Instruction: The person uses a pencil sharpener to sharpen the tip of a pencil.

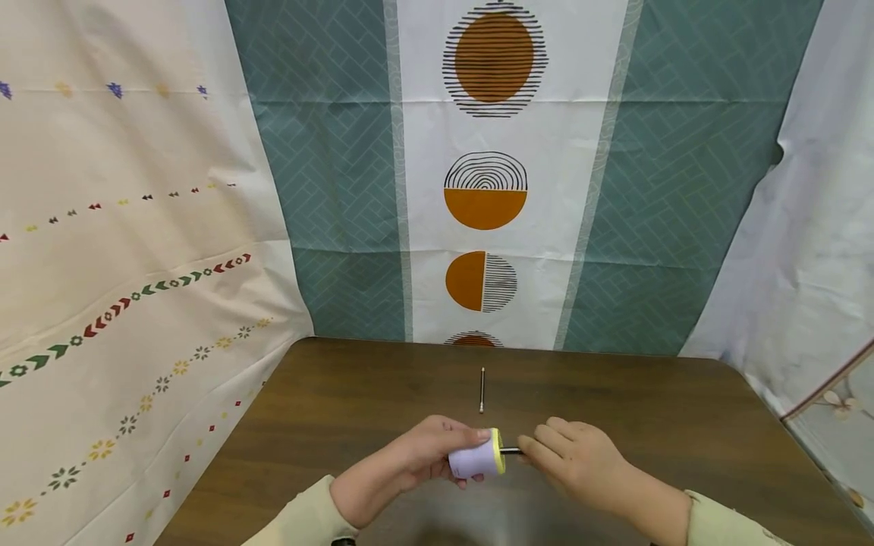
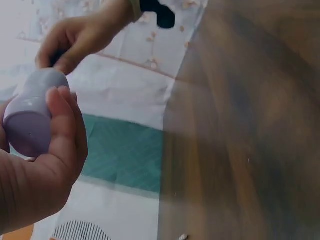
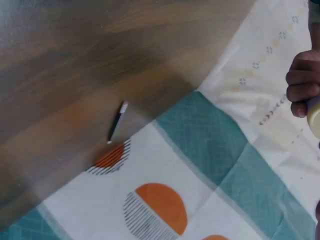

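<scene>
My left hand (image 1: 432,447) grips a lilac cylinder (image 1: 470,461) with a yellow rim, lying on its side with the rim turned right. In the left wrist view, fingers wrap the side of the lilac cylinder (image 2: 29,132), its plain round base toward the camera. My right hand (image 1: 580,464) pinches a thin black stick (image 1: 510,451) whose far end meets the rimmed end; most of the stick is hidden by the fingers. In the right wrist view only the left hand (image 3: 302,82) and the pale yellow rim (image 3: 316,121) show at the edge.
A black pencil (image 1: 482,390) with a pale end lies on the dark wooden table (image 1: 341,394), beyond the hands. Patterned cloth (image 1: 341,189) hangs behind the table's far edge, and more white cloth (image 1: 136,303) hangs along the left.
</scene>
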The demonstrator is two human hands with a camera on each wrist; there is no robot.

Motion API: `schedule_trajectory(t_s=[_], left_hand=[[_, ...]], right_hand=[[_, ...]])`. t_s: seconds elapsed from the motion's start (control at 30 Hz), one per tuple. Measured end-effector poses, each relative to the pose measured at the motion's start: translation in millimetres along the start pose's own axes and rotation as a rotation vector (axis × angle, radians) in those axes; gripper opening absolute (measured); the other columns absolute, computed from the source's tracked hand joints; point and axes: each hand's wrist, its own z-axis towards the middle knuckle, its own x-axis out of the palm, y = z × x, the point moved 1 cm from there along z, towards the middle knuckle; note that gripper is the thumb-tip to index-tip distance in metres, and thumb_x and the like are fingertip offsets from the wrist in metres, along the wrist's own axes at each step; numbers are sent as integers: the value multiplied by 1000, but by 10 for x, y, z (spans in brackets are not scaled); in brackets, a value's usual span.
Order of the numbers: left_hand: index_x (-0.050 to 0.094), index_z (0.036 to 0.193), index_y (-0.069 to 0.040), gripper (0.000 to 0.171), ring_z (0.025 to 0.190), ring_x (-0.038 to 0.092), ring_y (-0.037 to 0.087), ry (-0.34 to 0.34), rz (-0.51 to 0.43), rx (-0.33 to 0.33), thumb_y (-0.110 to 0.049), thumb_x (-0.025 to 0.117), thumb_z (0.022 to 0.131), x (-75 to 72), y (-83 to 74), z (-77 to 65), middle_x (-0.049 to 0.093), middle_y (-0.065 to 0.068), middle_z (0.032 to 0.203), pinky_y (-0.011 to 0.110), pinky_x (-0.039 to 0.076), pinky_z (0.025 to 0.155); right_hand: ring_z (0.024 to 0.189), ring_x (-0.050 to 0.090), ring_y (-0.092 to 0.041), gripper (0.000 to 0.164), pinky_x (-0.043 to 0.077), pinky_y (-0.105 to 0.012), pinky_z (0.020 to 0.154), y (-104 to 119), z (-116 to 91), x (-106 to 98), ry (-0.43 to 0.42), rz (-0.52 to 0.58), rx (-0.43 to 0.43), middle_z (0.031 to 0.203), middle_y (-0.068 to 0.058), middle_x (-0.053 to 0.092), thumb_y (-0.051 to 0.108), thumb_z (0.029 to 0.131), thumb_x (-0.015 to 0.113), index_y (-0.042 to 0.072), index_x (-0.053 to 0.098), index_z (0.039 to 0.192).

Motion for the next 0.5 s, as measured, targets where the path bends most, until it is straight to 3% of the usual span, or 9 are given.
schedule_trajectory(t_s=[0.03, 0.1, 0.2, 0.27, 0.33, 0.43, 0.5], left_hand=[[67, 119, 13, 45, 69, 65, 9, 20, -6, -10, -27, 63, 101, 12, -7, -7, 68, 4, 85, 19, 54, 57], [68, 117, 13, 41, 69, 64, 9, 25, 32, 32, -23, 66, 98, 36, -18, -26, 69, 4, 85, 20, 54, 56], [71, 115, 10, 37, 71, 62, 8, -50, 200, 220, -20, 76, 92, 67, -29, -61, 72, 11, 91, 20, 54, 57], [73, 115, 6, 38, 74, 62, 7, -111, 424, 453, -19, 82, 88, 84, -26, -79, 75, 14, 98, 17, 53, 60], [73, 114, 3, 44, 78, 66, 8, -186, 759, 779, -24, 88, 81, 98, -18, -85, 76, 13, 103, 16, 56, 66], [72, 115, -1, 54, 87, 71, 8, -371, 1246, 1286, -33, 92, 76, 92, -7, -79, 77, 7, 102, 15, 59, 78], [73, 114, -3, 58, 90, 72, 10, -434, 1437, 1487, -41, 91, 75, 76, 2, -69, 76, 2, 101, 17, 60, 83]], right_hand=[[59, 40, -6, 35, 33, -10, 48, 7, 12, 8, -38, -10, -30, 68, 6, 51, 22, 110, 46, 8, 66, 86], [56, 38, -4, 35, 31, -8, 47, 24, 25, 11, -73, 26, -27, 65, 7, 50, 21, 110, 47, 9, 64, 81], [57, 38, 1, 37, 32, -5, 50, 36, 41, -22, -13, 143, 117, 64, 9, 52, 28, 110, 46, 12, 63, 81], [59, 37, 6, 34, 34, -5, 52, 33, 50, -59, 72, 281, 279, 64, 11, 55, 30, 107, 52, 14, 65, 81], [62, 38, 9, 29, 36, -9, 54, 13, 60, -94, 206, 496, 482, 66, 11, 58, 27, 105, 57, 14, 68, 81], [62, 38, 7, 27, 36, -16, 52, -35, 43, -111, 445, 985, 849, 67, 11, 55, 20, 104, 60, 7, 68, 81], [54, 33, 3, 28, 30, -18, 47, -74, -1, -94, 596, 1324, 1104, 62, 12, 46, 18, 104, 56, 7, 66, 80]])
